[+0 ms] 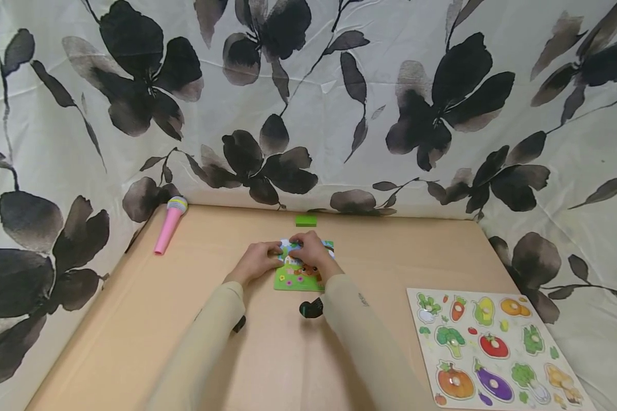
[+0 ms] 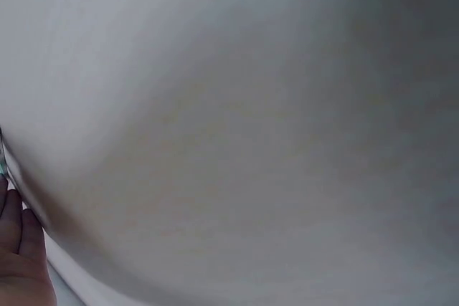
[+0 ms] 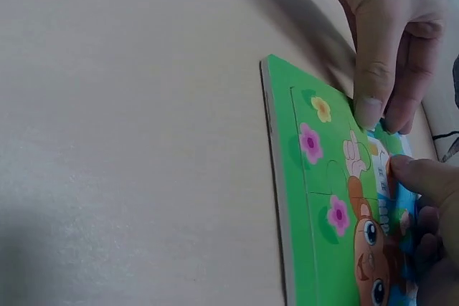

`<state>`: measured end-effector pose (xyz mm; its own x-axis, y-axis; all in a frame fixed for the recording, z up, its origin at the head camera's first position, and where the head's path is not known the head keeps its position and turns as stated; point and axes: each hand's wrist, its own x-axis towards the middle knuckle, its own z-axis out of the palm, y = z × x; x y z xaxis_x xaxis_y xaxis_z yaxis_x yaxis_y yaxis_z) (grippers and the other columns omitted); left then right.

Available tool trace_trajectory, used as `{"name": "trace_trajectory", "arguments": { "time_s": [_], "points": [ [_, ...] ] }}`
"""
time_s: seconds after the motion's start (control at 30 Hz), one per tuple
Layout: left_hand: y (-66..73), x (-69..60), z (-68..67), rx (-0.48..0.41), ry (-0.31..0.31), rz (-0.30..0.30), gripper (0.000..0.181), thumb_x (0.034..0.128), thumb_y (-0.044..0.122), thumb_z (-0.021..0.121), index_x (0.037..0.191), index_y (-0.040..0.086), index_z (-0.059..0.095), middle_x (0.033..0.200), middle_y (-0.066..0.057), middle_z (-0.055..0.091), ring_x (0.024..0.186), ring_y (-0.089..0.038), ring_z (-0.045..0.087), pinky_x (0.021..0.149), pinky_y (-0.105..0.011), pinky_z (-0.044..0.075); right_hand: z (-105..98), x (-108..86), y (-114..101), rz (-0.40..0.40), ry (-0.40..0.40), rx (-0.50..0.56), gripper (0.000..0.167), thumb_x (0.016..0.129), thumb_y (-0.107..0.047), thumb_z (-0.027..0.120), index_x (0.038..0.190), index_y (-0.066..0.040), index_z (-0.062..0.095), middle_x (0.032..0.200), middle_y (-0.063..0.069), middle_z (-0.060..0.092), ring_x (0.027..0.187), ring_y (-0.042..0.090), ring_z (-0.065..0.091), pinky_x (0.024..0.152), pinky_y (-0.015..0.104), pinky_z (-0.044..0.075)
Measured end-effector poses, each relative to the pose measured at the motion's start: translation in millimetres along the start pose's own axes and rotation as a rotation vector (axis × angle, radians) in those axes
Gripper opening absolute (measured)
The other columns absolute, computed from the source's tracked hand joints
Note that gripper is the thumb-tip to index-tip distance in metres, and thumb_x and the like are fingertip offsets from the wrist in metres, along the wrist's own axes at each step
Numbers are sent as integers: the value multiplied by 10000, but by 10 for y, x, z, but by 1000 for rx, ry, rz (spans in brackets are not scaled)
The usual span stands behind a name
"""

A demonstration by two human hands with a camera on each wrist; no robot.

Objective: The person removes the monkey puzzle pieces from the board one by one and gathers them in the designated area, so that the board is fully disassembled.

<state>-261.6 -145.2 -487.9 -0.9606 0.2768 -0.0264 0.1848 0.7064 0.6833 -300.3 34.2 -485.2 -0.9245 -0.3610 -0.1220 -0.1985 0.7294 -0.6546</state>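
The puzzle (image 1: 290, 281) lies near the frame's centre — the left hand (image 1: 257, 261) touching its left edge, the right hand (image 1: 312, 251) its upper part, likely for steadiness; whether either pinches a piece, I cannot tell.

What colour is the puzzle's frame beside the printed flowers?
Green; the frame shows best in the right wrist view.

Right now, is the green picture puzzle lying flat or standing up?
Lying flat. The puzzle has its picture facing up, and its thin edge runs along the table.
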Motion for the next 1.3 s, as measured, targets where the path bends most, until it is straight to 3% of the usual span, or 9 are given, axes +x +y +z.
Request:
{"name": "trace_trajectory", "arguments": {
  "time_s": [0.43,0.97,1.3],
  "points": [
    [9,-7,-4,-14,-2,-9,276,870,149,751,1110,18,711,1390,-117,560,1321,-328,469,1121,-455,341,-40,17,-104,96,-52,10,306,929,-225,686,1200,-120,590,1262,160,372,1003,282,503,891,390,474],
    [22,18,-5,-12,-4,21,297,885,159,736,1139,9,701,1394,-111,557,1321,-315,472,1112,-437,356,-43,7,-65,92,-31,34,311,935,-239,677,1211,-142,570,1282,154,382,1005,280,501,882,383,471],
    [-3,-6,2,0,-11,6,272,885,159,735,1116,18,707,1411,-108,542,1335,-325,453,1120,-442,344,28,19,-48,32,14,59,281,920,-180,694,1164,-135,562,1216,127,451,998,268,493,905,398,461]
  ]
}}
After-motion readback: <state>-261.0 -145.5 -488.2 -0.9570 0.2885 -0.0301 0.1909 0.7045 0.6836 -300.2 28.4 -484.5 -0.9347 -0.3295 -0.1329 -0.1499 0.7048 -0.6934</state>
